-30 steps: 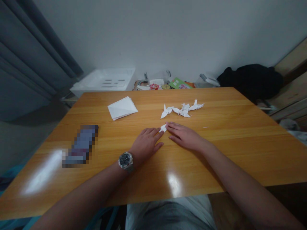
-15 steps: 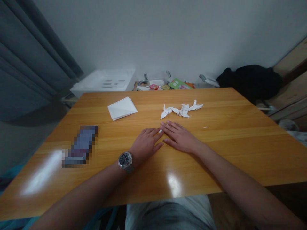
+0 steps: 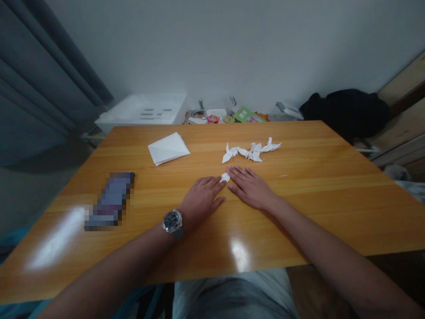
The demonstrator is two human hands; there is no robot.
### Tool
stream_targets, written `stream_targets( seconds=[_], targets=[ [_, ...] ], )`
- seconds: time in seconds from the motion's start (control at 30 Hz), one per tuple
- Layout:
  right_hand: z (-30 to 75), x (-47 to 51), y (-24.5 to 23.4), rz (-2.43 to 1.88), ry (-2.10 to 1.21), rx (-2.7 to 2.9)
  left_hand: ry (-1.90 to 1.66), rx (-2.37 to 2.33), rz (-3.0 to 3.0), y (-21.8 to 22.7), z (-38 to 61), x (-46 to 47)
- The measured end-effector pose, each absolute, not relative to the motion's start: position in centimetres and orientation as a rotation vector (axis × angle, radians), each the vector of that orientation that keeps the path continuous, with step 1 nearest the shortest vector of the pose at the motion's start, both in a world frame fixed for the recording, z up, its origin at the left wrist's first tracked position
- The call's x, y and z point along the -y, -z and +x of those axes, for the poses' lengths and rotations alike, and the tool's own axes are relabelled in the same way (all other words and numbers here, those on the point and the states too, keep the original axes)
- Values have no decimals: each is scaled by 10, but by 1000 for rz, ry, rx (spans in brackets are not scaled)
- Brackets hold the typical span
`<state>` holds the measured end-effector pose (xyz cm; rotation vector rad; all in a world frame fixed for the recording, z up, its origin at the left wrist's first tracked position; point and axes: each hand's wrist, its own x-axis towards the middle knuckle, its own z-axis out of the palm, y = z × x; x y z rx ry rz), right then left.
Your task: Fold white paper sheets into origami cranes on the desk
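My left hand (image 3: 203,200), with a watch on the wrist, lies flat on the wooden table (image 3: 315,208), fingers stretched out. Its fingertips rest on a small folded white paper (image 3: 225,177). My right hand (image 3: 249,187) lies flat beside it, fingers spread, fingertips touching the same paper from the right. Most of the paper is hidden under the two hands. Just beyond the hands lie three folded white paper cranes (image 3: 251,152) in a row.
A stack of white paper sheets (image 3: 168,149) lies at the back left of the table. A blurred dark object (image 3: 109,202) sits at the left. Behind the table are a white box (image 3: 142,111), small clutter (image 3: 229,116) and a black bag (image 3: 345,110).
My right hand slid left over the small paper, then drew back a little, so a bit of the paper shows again between the fingertips. My left hand stayed in place.
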<state>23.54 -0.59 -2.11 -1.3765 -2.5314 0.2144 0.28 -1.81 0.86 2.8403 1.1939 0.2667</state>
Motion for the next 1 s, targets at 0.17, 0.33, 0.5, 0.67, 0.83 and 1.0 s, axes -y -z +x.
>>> stream_targets(
  seconds=[0.17, 0.33, 0.5, 0.67, 0.83, 1.0],
  targets=[
    [235, 7, 20, -1414, -226, 2539, -261, -1195, 2816, -10, 3, 19],
    [235, 6, 18, -1441, -267, 2507, -274, -1187, 2802, -9, 4, 18],
    [235, 5, 20, -1445, -275, 2481, -332, -1174, 2803, -7, 4, 17],
    [235, 3, 16, -1382, -331, 2400, -348, -1136, 2831, -11, 4, 17],
    [236, 1, 12, -1218, -393, 2280, -373, -1139, 2811, -11, 4, 16],
    [235, 1, 15, -1181, -369, 2274, -464, -1078, 2758, -8, 4, 14]
  ],
)
